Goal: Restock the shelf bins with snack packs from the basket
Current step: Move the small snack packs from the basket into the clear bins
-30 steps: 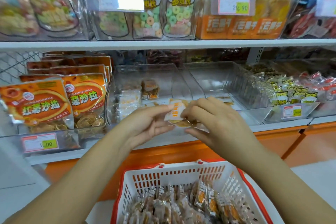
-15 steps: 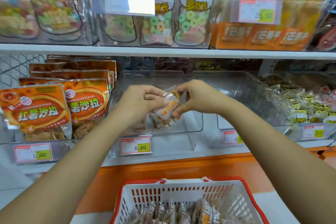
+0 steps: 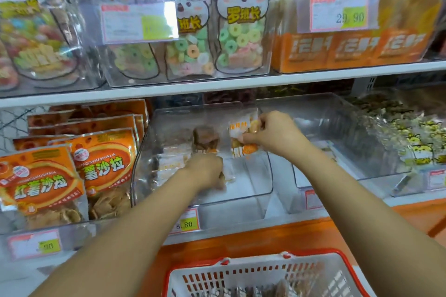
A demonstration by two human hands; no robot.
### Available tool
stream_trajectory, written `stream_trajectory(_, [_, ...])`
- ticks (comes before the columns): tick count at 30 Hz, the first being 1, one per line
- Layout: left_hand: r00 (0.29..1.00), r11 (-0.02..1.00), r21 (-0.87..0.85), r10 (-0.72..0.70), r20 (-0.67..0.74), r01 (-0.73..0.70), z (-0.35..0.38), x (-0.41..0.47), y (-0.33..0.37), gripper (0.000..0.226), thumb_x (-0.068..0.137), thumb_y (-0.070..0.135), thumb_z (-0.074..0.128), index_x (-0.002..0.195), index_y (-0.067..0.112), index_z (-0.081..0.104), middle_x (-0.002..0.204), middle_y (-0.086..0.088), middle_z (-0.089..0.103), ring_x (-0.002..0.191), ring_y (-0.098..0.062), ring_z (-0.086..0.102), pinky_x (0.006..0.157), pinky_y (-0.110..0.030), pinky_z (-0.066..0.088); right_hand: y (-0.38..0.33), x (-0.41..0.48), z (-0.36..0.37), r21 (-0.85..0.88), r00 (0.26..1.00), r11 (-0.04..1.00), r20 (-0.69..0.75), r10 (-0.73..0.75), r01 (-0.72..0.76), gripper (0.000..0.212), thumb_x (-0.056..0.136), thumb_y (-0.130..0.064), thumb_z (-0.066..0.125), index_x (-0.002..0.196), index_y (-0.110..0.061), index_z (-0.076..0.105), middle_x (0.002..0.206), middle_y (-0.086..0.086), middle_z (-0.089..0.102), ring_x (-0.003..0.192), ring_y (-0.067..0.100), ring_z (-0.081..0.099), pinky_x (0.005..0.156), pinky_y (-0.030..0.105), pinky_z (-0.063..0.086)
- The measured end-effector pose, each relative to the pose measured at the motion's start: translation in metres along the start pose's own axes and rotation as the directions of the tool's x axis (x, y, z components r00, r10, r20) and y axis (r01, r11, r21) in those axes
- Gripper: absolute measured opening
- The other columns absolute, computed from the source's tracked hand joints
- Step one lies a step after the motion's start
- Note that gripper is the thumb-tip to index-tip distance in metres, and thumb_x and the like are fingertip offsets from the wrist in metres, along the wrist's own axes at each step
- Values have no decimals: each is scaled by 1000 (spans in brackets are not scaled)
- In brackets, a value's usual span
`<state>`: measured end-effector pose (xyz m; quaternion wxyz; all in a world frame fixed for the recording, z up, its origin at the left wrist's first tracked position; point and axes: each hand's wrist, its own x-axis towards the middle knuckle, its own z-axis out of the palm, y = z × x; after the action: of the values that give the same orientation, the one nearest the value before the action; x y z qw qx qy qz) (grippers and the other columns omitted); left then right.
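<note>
A clear plastic shelf bin (image 3: 263,176) sits on the lower shelf with a few small snack packs (image 3: 205,140) inside. My right hand (image 3: 272,132) pinches an orange-and-white snack pack (image 3: 239,130) upright inside the bin's right part. My left hand (image 3: 205,171) reaches into the bin lower down, fingers curled on a small pack (image 3: 228,176) near the bin floor. The white basket with red rim (image 3: 265,272) stands below at the bottom edge, with several snack packs in it.
Orange sweet-potato chip bags (image 3: 101,166) fill the bin to the left. An empty-looking clear bin (image 3: 337,142) stands to the right, then a bin of yellow-print packs (image 3: 420,142). The upper shelf (image 3: 217,84) holds candy-ring bags and orange packs. Price tags line the shelf edge.
Both hands held one pack together in front of the bin; now they have separated and reached inside, the right hand holding a pack up, the left lower on another. The view moved closer.
</note>
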<state>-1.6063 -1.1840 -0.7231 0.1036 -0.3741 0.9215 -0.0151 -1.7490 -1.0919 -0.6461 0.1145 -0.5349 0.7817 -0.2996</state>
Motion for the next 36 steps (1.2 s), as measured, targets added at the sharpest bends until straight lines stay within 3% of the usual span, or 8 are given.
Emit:
stream_trajectory(3, [995, 992, 129, -13, 100, 0, 7, 12, 7, 48, 85, 44, 63, 121, 13, 54, 124, -7, 60, 111, -27, 58, 83, -30, 44, 3, 1, -2, 21, 1000, 1000, -1, 1, -1, 38, 72, -36, 80, 66, -11, 52, 64, 2, 52, 59, 14, 49, 48, 25, 36])
stream_trajectory(9, [998, 972, 228, 60, 27, -64, 3, 24, 11, 31, 95, 16, 45, 123, 5, 52, 123, -12, 59, 109, -29, 59, 76, -34, 46, 3, 2, -8, -72, 1000, 997, -22, 3, -4, 43, 73, -39, 78, 64, -13, 45, 66, 2, 49, 57, 12, 43, 46, 26, 30])
stream_trajectory(17, [985, 991, -124, 22, -169, -43, -38, 48, -53, 21, 90, 9, 54, 104, 17, 67, 106, -3, 64, 92, -24, 60, 75, -25, 44, -13, 0, 3, -72, 997, 995, 23, 77, -75, 30, 77, -30, 75, 72, -6, 57, 77, 9, 64, 74, 24, 61, 54, 30, 44])
stream_trajectory(23, [987, 962, -270, -13, -158, -31, -40, 60, -76, 17, 91, 13, 54, 92, 10, 71, 96, -5, 70, 85, -23, 65, 76, -35, 51, -33, 14, 54, -306, 972, 939, 119, 203, -158, 36, 82, -19, 69, 61, -14, 40, 82, 6, 58, 86, 27, 63, 61, 26, 44])
stream_trajectory(25, [978, 956, -292, -42, -203, -20, -37, 63, -79, 13, 90, 15, 58, 88, 16, 71, 95, 0, 69, 88, -21, 64, 76, -32, 50, -31, 23, 67, -264, 949, 944, 186, 254, -201, 34, 82, -19, 69, 60, -12, 45, 87, 9, 67, 82, 25, 64, 57, 27, 48])
stream_trajectory(28, [960, 966, -259, -76, -269, 4, -38, 65, -78, 12, 91, 19, 58, 80, 18, 64, 88, 1, 61, 87, -20, 60, 70, -24, 41, -24, 36, 85, -134, 917, 952, 259, 302, -275, 28, 85, -19, 68, 67, -10, 48, 102, 14, 69, 93, 28, 67, 78, 36, 57])
stream_trajectory(33, [958, 934, -357, -115, -265, 13, -40, 66, -74, 14, 93, 14, 57, 90, 13, 70, 104, -5, 69, 92, -21, 62, 76, -22, 42, -11, 51, 106, -82, 921, 947, 224, 320, -310, 18, 88, -23, 65, 90, -8, 55, 113, 10, 63, 108, 27, 61, 85, 31, 49])
stream_trajectory(36, [945, 899, -436, -171, -280, 33, -44, 59, -69, 21, 96, 11, 50, 109, 6, 66, 118, -8, 64, 106, -23, 60, 84, -24, 41, -4, 62, 122, 66, 919, 935, 222, 326, -347, 17, 87, -18, 64, 92, -13, 49, 107, 9, 62, 97, 28, 61, 83, 35, 53])
